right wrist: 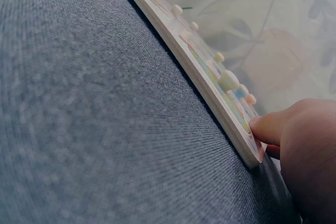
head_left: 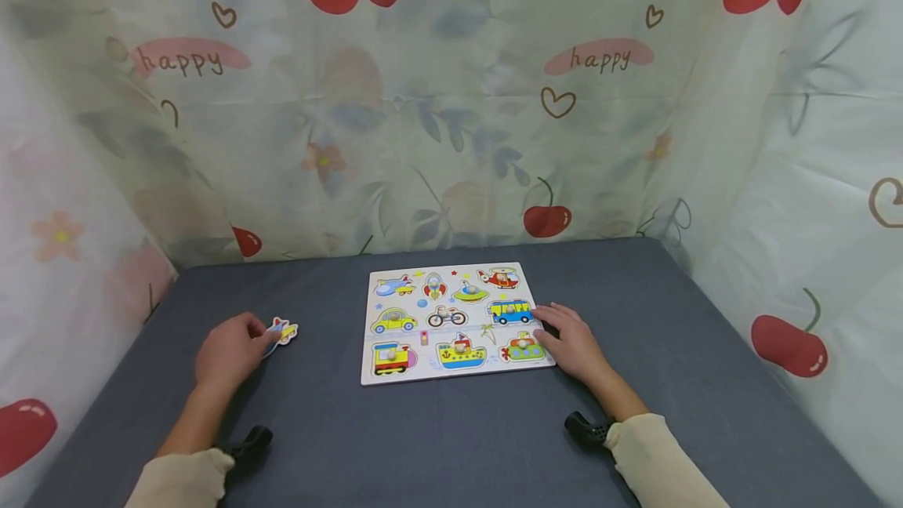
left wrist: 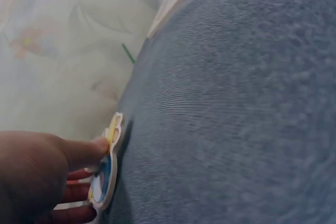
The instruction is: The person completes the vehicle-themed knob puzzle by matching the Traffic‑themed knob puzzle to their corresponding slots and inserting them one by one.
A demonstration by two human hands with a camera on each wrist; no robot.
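Note:
My left hand point(head_left: 233, 351) pinches an airplane puzzle piece point(head_left: 285, 331) at the left of the table. In the left wrist view the thumb lies over the near face of this piece point(left wrist: 107, 174), with the other fingers behind; its edge is close over the cloth. A wooden knob puzzle board point(head_left: 430, 335) with vehicle pictures lies flat at the middle. My right hand point(head_left: 574, 343) rests at its right edge, thumb beside the submarine piece point(head_left: 522, 347) and a fingertip beside the bus piece point(head_left: 511, 312). The right wrist view shows the thumb on the board's corner point(right wrist: 254, 153).
An airplane picture point(head_left: 395, 287) without a knob is at the board's top left. Other pieces sit in the board, such as the car point(head_left: 393, 321) and ship point(head_left: 460, 353). A dark cloth point(head_left: 437, 445) covers the table. Patterned curtains point(head_left: 451, 163) enclose the back and sides.

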